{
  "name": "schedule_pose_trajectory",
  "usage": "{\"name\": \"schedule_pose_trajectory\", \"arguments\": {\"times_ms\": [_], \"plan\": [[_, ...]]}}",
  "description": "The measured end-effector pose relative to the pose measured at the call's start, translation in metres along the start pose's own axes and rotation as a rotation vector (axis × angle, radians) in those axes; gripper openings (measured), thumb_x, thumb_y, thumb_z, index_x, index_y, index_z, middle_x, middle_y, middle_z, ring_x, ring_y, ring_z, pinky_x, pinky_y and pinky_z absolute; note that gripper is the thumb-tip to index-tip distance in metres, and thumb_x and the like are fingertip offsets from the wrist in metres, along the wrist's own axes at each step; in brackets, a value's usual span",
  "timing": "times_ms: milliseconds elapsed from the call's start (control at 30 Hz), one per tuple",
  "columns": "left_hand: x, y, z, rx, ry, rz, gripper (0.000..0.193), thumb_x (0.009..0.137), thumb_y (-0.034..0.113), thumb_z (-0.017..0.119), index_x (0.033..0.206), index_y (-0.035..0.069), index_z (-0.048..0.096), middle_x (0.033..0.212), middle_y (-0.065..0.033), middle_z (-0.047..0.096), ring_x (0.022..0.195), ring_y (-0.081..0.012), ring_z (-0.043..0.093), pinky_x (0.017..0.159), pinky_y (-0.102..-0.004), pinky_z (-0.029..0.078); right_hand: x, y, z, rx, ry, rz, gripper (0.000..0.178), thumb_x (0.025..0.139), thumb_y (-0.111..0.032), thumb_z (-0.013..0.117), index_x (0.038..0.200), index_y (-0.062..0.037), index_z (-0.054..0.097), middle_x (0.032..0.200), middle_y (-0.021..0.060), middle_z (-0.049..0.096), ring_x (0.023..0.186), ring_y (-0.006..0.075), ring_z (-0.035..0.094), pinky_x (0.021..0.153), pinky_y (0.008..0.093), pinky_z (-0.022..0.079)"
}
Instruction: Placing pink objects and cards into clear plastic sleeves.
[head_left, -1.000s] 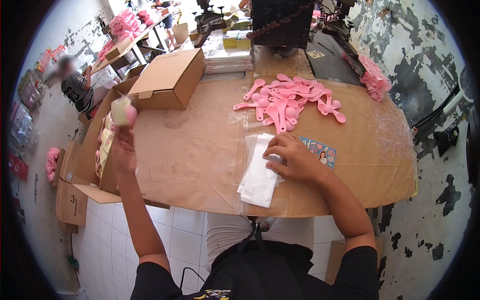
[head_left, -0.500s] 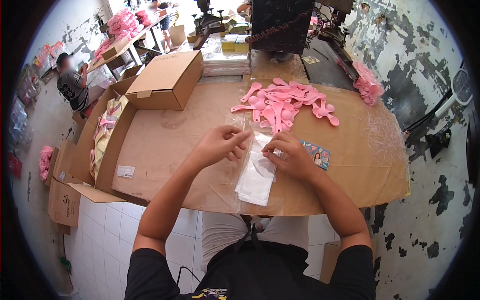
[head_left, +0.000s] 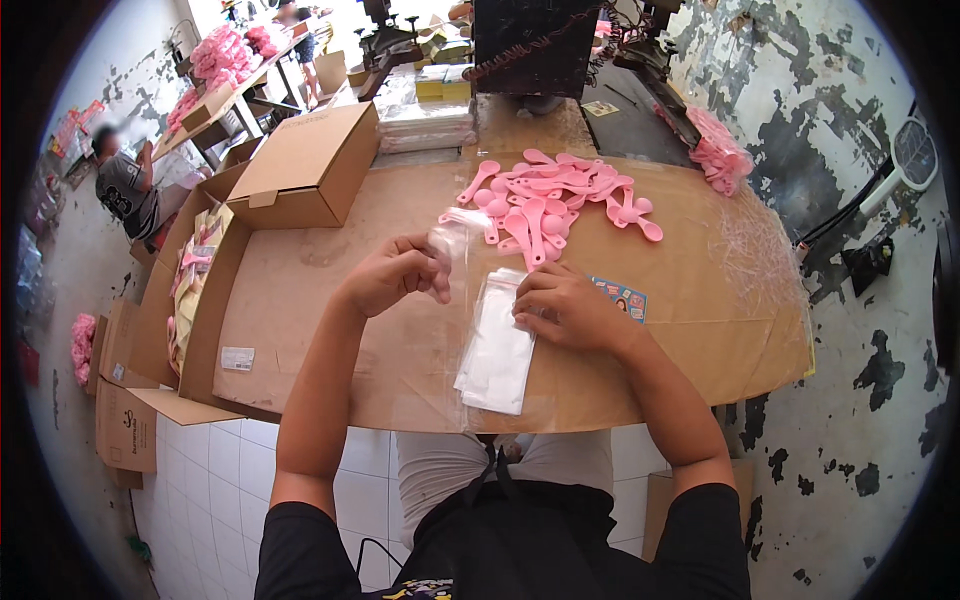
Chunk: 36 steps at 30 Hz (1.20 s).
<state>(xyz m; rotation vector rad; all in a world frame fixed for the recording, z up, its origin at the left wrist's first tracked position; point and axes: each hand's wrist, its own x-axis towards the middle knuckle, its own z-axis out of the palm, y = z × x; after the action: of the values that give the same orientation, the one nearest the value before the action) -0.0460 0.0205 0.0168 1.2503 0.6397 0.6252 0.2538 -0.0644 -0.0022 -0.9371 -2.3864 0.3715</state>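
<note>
My left hand [head_left: 400,274] is closed in a pinch on a clear plastic bag [head_left: 452,238], lifted above the table. The bag's far end reaches the edge of a heap of pink plastic spoons [head_left: 560,190]. Under and beside my right hand [head_left: 568,308] lies a stack of flat clear bags [head_left: 494,345]. The right fingers are loosely bent, with a gap at the thumb, and touch the stack's right edge. A small blue printed card [head_left: 625,298] is partly hidden behind that hand.
A lidded cardboard box [head_left: 305,165] stands at the back left. Beside it, an open carton [head_left: 205,290] holds packed goods. Stacked clear packs [head_left: 428,128] lie at the back, near a dark machine [head_left: 532,50]. Another person [head_left: 130,180] sits at the far left.
My left hand has moved left, away from the stack, drawing a clear bag with it. My right hand stays near the stack. The whole view has shifted slightly.
</note>
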Motion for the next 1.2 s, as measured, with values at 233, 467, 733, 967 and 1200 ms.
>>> {"name": "schedule_pose_trajectory", "arguments": {"times_ms": [233,467,733,967,1200], "plan": [[-0.004,-0.007,0.012,-0.198,-0.285,0.157,0.009,0.094,0.009,0.055,0.096,0.003,0.061,0.095,-0.0125,0.066,0.081,-0.0216,0.071,0.073,-0.0362,0.061,-0.005,0.009,-0.046,0.186,0.059,0.203,0.017,0.083,-0.017,0.077,0.092,-0.0037,0.073,0.099,0.0084,0.069,0.095,0.0262,0.064,0.086,0.0369,0.05],[0.004,-0.013,0.039,-0.036,-0.252,-0.012,0.021,0.1,0.022,0.058,0.095,0.001,0.061,0.087,-0.011,0.07,0.069,-0.0238,0.072,0.067,-0.0369,0.06,-0.057,0.045,-0.1,-0.084,-0.191,0.731,0.029,0.074,-0.015,0.085,0.093,0.0019,0.07,0.087,0.0133,0.071,0.078,0.0232,0.067,0.072,0.0352,0.053],[0.007,-0.023,0.06,0.148,-0.118,-0.018,0.026,0.104,0.023,0.059,0.11,-0.002,0.066,0.101,-0.0129,0.074,0.087,-0.0203,0.074,0.077,-0.0321,0.06,-0.058,0.051,-0.104,0.149,-0.057,0.669,0.015,0.078,-0.003,0.078,0.086,-0.0002,0.066,0.081,0.0074,0.069,0.075,0.0165,0.064,0.072,0.0319,0.052],[0.009,-0.03,0.07,0.109,-0.08,-0.001,0.026,0.104,0.022,0.06,0.112,-0.003,0.066,0.101,-0.0121,0.075,0.088,-0.0178,0.074,0.072,-0.0265,0.057,-0.047,0.029,-0.106,0.059,0.033,0.57,0.011,0.087,-0.005,0.073,0.095,-0.0009,0.068,0.085,0.0041,0.069,0.078,0.013,0.062,0.074,0.0307,0.05],[0.009,-0.028,0.076,0.23,-0.023,0.001,0.026,0.104,0.021,0.06,0.111,-0.003,0.066,0.102,-0.0108,0.076,0.087,-0.0146,0.075,0.066,-0.0201,0.051,-0.012,0.004,-0.066,0.267,0.347,0.361,0.011,0.092,-0.008,0.071,0.102,-0.003,0.071,0.09,0.0008,0.07,0.076,0.0077,0.057,0.067,0.0284,0.044]]}}
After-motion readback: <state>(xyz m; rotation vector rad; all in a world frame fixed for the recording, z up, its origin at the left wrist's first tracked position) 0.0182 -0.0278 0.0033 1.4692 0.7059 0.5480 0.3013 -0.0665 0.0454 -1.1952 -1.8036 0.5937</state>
